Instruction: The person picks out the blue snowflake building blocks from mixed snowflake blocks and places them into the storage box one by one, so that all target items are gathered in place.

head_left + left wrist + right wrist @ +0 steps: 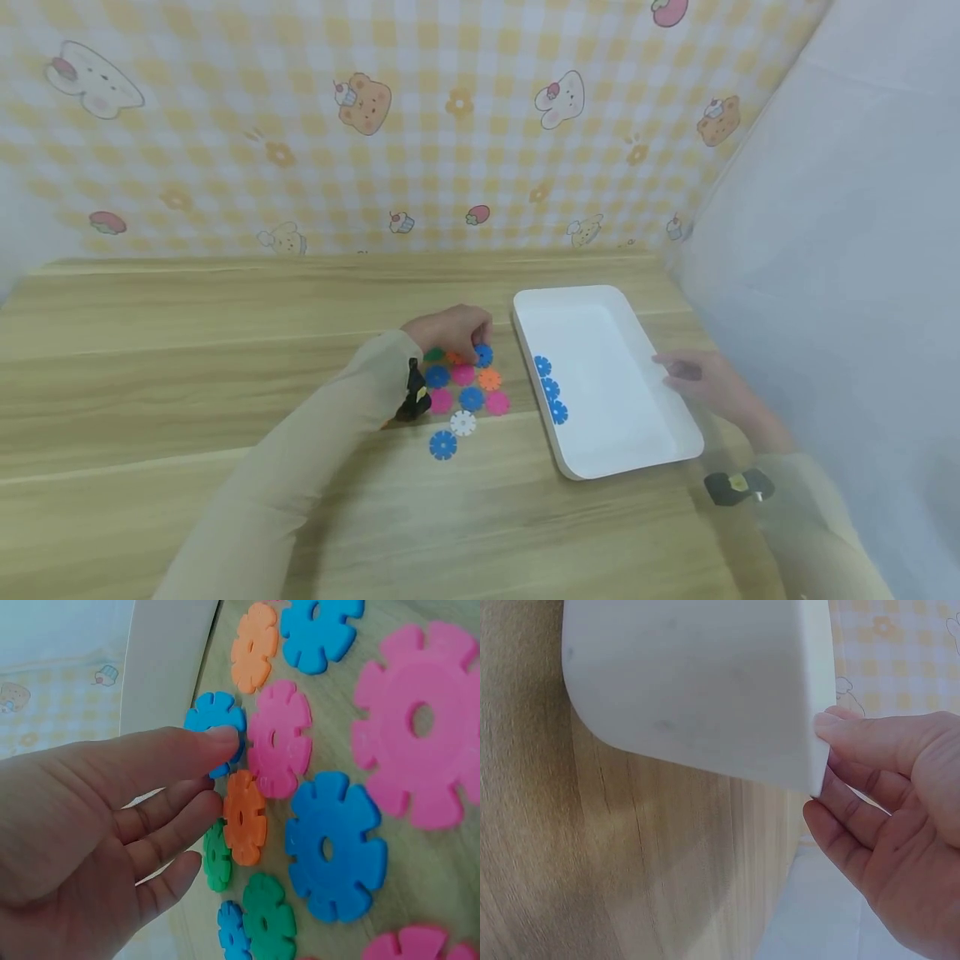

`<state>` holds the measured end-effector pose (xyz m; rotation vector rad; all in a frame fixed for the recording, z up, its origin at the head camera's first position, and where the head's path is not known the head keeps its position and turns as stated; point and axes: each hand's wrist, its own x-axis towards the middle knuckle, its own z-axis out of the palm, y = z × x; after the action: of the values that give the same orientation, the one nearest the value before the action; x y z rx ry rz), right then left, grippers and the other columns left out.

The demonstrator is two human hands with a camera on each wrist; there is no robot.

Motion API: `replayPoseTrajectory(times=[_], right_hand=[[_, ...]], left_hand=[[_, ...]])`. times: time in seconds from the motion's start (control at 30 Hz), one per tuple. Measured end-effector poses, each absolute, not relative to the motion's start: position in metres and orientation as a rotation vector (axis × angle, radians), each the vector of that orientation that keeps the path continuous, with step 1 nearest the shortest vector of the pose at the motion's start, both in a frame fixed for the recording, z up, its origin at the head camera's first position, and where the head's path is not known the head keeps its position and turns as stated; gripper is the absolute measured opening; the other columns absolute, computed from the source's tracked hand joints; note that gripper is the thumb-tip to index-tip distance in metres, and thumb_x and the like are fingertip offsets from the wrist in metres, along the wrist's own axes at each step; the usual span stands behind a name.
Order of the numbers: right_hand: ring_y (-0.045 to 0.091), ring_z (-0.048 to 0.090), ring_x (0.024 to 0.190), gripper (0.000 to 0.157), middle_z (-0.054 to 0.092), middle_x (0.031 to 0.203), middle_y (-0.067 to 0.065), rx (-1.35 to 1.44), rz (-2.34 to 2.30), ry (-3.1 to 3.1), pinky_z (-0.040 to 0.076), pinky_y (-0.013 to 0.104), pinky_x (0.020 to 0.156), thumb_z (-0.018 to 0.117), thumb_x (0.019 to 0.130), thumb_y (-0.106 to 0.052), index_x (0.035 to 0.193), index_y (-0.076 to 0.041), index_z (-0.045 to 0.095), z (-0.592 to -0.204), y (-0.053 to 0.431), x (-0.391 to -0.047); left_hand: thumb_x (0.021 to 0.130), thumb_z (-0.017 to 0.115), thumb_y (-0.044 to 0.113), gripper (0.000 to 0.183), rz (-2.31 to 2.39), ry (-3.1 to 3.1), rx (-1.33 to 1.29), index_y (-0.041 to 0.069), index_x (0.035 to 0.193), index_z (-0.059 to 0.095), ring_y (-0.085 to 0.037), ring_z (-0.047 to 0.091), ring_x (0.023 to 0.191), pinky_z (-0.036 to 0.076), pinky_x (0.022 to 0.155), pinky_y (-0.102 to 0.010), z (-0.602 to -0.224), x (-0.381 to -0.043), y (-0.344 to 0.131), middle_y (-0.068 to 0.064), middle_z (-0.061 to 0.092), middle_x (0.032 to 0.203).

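"Both arms [262, 492] stretch over the counter [172, 333], right grip [708, 385] pinching the tray [611, 392] by its right rim!"

"Left grip [450, 327] curls down, thumb and finger pinching a blue disc [486, 358] just left of the tray."

"Left wrist view gives us two green discs [276, 915]; head view, just a sliver of green."

"Inside the tray: three blue discs [551, 388] along its left wall!"

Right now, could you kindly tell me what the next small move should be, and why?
Probably the left hand should lift the blue disc under its thumb into the white tray, since three blue discs lie inside and the right hand holds the tray.
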<state>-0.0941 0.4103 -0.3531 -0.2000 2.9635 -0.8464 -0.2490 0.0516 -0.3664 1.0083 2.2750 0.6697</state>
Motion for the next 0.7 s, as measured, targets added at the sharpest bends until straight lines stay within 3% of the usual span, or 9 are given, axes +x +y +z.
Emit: replayPoseTrajectory(times=[0.43,0.7], right_hand=[[0.033,0.061,0.089,0.03,0.064,0.101,0.02,-0.229,-0.849,2.982,0.048,0.023,0.074,0.061,0.084,-0.002,0.114,0.003,0.06,-0.355,0.412,-0.094],[0.033,0.061,0.09,0.031,0.064,0.101,0.02,-0.225,-0.859,2.973,0.047,0.023,0.074,0.061,0.085,-0.002,0.115,0.003,0.059,-0.354,0.412,-0.093]], left_hand=[[0.082,0.057,-0.004,0.012,0.847,2.242,1.157,0.004,0.091,0.059,-0.019,0.053,0.084,0.046,0.073,-0.027,-0.353,-0.25,0.054,-0.005,0.058,0.089],[0.083,0.059,-0.004,0.01,0.969,2.203,1.292,0.003,0.09,0.06,-0.017,0.055,0.086,0.046,0.08,-0.026,-0.343,-0.248,0.068,-0.005,0.06,0.089]])
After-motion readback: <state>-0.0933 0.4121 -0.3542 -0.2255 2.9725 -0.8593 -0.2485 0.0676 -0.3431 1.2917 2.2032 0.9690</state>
